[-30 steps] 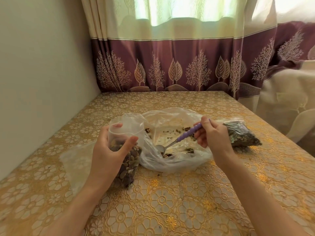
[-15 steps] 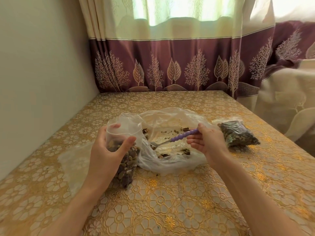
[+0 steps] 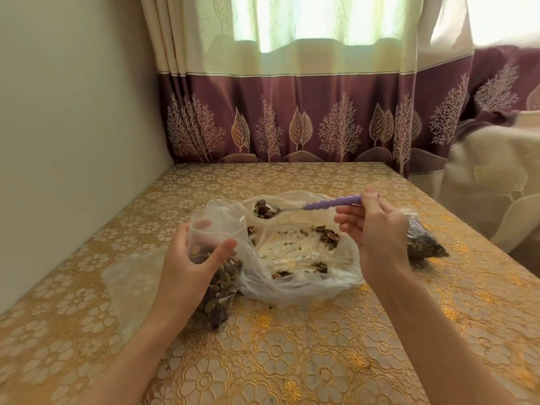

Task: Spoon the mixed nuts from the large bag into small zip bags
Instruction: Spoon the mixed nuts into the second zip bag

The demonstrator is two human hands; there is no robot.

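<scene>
Your left hand (image 3: 190, 261) gripped a small zip bag (image 3: 217, 258), thumb on the near face and fingers curled around the far side, holding it upright with its mouth open. The bag stood partly filled with mixed nuts on the gold floral tablecloth (image 3: 292, 355), its base touching the cloth just below your palm.

Your right hand (image 3: 377, 229) pinched the purple handle of a spoon (image 3: 306, 206) — thumb on top, fingers curled beneath. The spoon lay nearly level, its bowl pointing toward your left hand and carrying a load of nuts (image 3: 264, 209). The bowl hung just beyond and to the right of the small bag's open mouth, close to it but not over it.

Between your two hands sprawled the large bag (image 3: 298, 258), a clear sheet of crumpled plastic lying flat and open, with only scattered clusters of nuts and crumbs left on it. Its near-left edge touched the small bag in your left hand.

Just past your right hand, on its outer side, lay a filled zip bag (image 3: 423, 244) on its side, dark with nuts and partly hidden by your wrist. An empty-looking clear bag (image 3: 128, 276) lay flat on the cloth to the outer side of your left hand — its contents, if any, could not be made out.
</scene>
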